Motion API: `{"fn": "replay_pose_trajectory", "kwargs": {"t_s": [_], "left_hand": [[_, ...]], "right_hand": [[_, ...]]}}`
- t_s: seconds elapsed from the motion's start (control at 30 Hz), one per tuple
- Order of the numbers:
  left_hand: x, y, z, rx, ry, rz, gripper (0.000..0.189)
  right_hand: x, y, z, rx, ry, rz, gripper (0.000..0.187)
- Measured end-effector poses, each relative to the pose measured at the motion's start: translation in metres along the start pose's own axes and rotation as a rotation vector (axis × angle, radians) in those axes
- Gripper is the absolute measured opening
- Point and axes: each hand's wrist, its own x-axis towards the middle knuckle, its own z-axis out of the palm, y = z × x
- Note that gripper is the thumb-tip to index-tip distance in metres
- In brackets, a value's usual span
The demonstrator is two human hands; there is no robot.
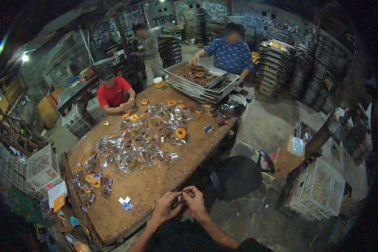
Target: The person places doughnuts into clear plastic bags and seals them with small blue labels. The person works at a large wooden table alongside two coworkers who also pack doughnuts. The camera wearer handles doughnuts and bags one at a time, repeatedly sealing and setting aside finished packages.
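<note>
Just off the near edge of the wooden table [151,186], my left hand [166,206] and my right hand [196,201] meet at the fingertips. Between them is a small, partly hidden item [180,198] with a shiny wrapper; which fingers bear its weight is hard to tell. A pile of ring-shaped pastries in clear plastic bags [138,141] covers the middle of the table. An unwrapped ring pastry [180,133] lies on the pile's right side. To the left sits a smaller group of bagged rings [93,179] with blue labels. Small blue-and-white labels [127,206] lie nearer to me.
A person in red [115,94] works at the table's far left side. Another person [230,50] reaches into stacked metal trays [204,77]; a third stands behind. A black chair [236,176] is right of my hands. Plastic crates [318,189] stand farther right.
</note>
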Motion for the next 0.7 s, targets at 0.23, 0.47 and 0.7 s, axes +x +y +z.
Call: {"fn": "replay_pose_trajectory", "kwargs": {"t_s": [0.23,0.47,0.7], "left_hand": [[-0.015,-0.053,0.002,-0.154,-0.063,-0.062,0.025],[-0.032,-0.042,0.005,-0.316,0.026,-0.457,0.022],[-0.035,-0.040,-0.021,-0.315,0.061,-0.530,0.020]], "right_hand": [[-0.009,0.012,-0.014,-0.119,-0.202,0.112,0.020],[-0.014,0.029,-0.015,-0.337,-0.246,-0.089,0.018],[-0.004,0.016,0.010,-0.341,-0.357,-0.072,0.013]]}}
